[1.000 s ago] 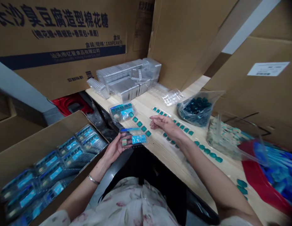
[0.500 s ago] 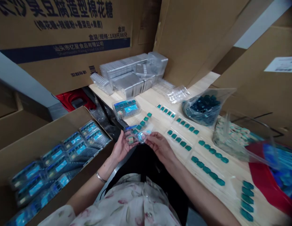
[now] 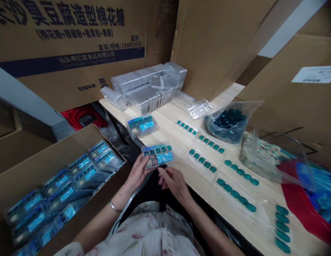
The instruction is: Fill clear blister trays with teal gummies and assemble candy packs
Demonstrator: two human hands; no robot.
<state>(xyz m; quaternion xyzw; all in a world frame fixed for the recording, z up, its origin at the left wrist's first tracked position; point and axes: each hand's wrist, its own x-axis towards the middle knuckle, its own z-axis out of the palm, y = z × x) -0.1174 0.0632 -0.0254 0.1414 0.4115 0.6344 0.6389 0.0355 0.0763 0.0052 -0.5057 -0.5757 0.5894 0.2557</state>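
Observation:
My left hand (image 3: 138, 172) holds a clear plastic blister tray (image 3: 158, 155) filled with small teal pieces and a blue printed card. My right hand (image 3: 174, 183) sits just below that tray, fingers loosely curled, apart from it and holding nothing. Another filled tray (image 3: 141, 125) lies on the wooden table (image 3: 178, 122) beyond my hands. To the right, teal pieces stand in rows in clear strips, the nearest row (image 3: 202, 160) close to my right hand.
A cardboard box (image 3: 64, 188) of packed trays stands to the left. Stacked empty clear trays (image 3: 144, 89) lie at the back. A bag of dark teal pieces (image 3: 229, 122), a clear bag of mixed pieces (image 3: 258, 156) and a red tub (image 3: 295, 192) sit right.
My right hand has come in from the table and now rests below the tray. The teal strip once beside the tray is gone, and the tray in my left hand now shows teal pieces.

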